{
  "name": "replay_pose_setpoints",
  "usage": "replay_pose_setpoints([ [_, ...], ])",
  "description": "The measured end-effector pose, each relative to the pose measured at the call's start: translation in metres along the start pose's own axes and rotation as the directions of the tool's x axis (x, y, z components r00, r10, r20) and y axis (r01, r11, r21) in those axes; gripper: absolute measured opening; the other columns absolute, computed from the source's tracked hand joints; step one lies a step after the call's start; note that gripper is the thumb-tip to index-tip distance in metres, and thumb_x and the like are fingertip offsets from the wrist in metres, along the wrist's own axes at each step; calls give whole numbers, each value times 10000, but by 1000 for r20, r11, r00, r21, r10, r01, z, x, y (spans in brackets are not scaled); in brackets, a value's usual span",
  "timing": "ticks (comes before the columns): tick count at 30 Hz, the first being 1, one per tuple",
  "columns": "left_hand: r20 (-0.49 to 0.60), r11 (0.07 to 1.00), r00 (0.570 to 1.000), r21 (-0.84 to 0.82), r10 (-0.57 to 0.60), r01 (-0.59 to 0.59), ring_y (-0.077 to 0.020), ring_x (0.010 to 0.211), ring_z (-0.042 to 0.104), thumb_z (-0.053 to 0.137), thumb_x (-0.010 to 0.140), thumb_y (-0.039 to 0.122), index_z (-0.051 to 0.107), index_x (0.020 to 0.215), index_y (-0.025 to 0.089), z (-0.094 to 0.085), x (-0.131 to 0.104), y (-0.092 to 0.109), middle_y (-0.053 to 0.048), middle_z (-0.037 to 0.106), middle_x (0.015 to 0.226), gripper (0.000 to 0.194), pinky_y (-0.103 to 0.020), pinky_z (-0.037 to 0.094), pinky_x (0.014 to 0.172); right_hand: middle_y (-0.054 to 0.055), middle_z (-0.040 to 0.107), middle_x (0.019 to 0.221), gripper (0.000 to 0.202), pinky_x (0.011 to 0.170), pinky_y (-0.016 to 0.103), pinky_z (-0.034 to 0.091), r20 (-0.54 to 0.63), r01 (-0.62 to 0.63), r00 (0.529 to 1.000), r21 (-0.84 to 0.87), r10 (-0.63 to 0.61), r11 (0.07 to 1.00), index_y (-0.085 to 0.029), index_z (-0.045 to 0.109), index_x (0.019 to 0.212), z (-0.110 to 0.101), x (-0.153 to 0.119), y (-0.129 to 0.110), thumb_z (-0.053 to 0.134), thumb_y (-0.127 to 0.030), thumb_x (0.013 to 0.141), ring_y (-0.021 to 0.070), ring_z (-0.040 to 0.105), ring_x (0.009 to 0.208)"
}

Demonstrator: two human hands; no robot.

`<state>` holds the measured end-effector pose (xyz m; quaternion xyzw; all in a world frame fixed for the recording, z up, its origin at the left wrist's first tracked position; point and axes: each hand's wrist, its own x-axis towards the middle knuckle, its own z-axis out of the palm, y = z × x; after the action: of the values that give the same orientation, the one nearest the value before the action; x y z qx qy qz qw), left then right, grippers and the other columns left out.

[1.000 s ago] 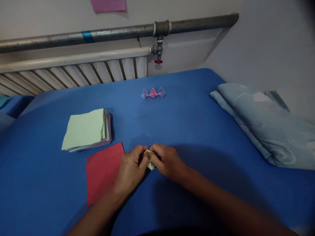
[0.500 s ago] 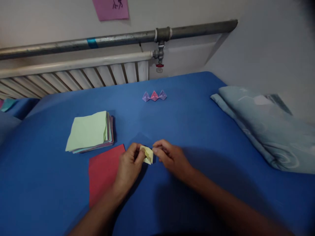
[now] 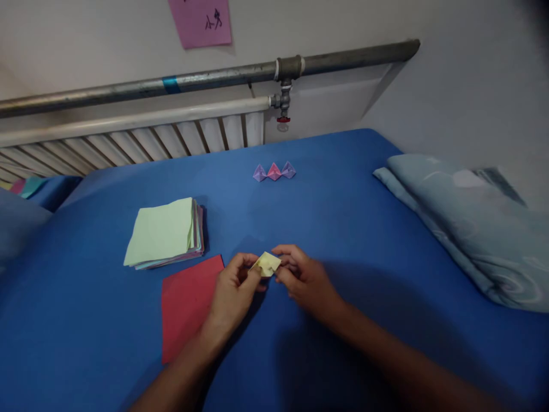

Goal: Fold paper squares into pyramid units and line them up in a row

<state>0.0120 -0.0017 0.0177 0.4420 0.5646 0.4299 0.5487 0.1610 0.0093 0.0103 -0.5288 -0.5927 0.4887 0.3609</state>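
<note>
A small folded piece of yellow paper is held up between my two hands, just above the blue surface. My left hand pinches its left side, thumb on top and fingers behind. At its right corner, my right hand closes thumb and fingers on the edge. Under and beside my left forearm lies a flat red sheet of paper. Further left sits a stack of coloured paper with a pale green sheet on top.
Three folded paper pieces, purple, pink and purple, stand in a row toward the back of the blue surface. A folded grey-green cloth lies at the right. Behind are a white radiator and a metal pipe.
The yellow paper has turned and now appears as a flatter diamond. My right hand, apart from it before, has come onto its right corner. The view has shifted slightly.
</note>
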Motion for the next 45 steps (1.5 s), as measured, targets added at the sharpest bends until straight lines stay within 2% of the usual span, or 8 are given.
replay_pose_setpoints([
  [4, 36, 999, 999, 42, -11, 9, -152, 748, 651, 601, 798, 333, 633, 906, 173, -3, 0, 4, -55, 695, 864, 196, -262, 544, 630, -44, 541, 631, 250, 483, 212, 370, 9, -18, 1000, -34, 18, 999, -203, 573, 1021, -3, 2, -2, 490, -181, 786, 91, 466, 509],
  [8, 11, 999, 999, 38, -31, 31, -154, 783, 652, 599, 773, 272, 649, 936, 172, -7, 2, 4, -54, 698, 874, 198, -264, 527, 672, -53, 528, 614, 301, 517, 221, 364, 105, 32, 994, -87, -22, 996, -196, 568, 1045, -5, 2, 0, 474, -132, 766, 97, 461, 524],
  [14, 89, 999, 996, 46, -26, 22, -108, 641, 587, 635, 673, 210, 663, 876, 188, -8, 2, -1, 13, 644, 725, 206, -223, 454, 596, -45, 545, 629, 353, 568, 234, 374, 183, 132, 977, -136, -106, 982, -194, 560, 1087, -9, 0, 0, 411, -90, 784, 108, 484, 564],
  [24, 178, 984, 983, 161, 46, -76, -110, 643, 567, 586, 784, 257, 674, 896, 201, -8, -2, -3, 1, 661, 765, 153, -221, 425, 581, -18, 588, 715, 348, 594, 244, 406, 181, 189, 969, -107, -167, 976, -185, 546, 1118, -10, 0, 4, 399, -114, 811, 115, 528, 621],
  [29, 101, 975, 990, 186, 103, -120, -124, 698, 606, 572, 834, 297, 670, 875, 201, -7, -2, -6, -8, 676, 815, 144, -236, 458, 631, -4, 608, 792, 360, 587, 244, 433, 145, 120, 983, -73, -108, 990, -181, 528, 1148, -7, -3, 3, 544, -208, 790, 103, 530, 607],
  [33, 55, 980, 993, 166, 105, -113, -121, 698, 611, 568, 849, 307, 646, 867, 196, -5, -3, -8, 3, 664, 792, 137, -229, 464, 628, 9, 617, 813, 427, 591, 252, 434, 91, 95, 993, -231, -76, 968, -174, 552, 1107, -3, -6, 1, 674, -233, 703, 109, 532, 616],
  [40, 37, 977, 994, 185, 99, -104, -110, 648, 588, 558, 853, 312, 615, 821, 181, 1, -3, -6, 11, 645, 749, 147, -221, 447, 591, 0, 630, 731, 118, 601, 237, 403, 69, 91, 995, -339, -71, 936, -179, 597, 913, -4, -4, -3, 529, -212, 823, 109, 551, 619],
  [45, 85, 949, 989, 280, 124, -143, -121, 666, 590, 542, 857, 294, 624, 850, 186, 0, -4, -8, 3, 645, 768, 136, -234, 449, 601, -20, 608, 667, 135, 578, 216, 367, 96, 124, 991, -336, -97, 934, -180, 604, 853, -5, -3, -2, 469, -165, 849, 98, 530, 597],
])
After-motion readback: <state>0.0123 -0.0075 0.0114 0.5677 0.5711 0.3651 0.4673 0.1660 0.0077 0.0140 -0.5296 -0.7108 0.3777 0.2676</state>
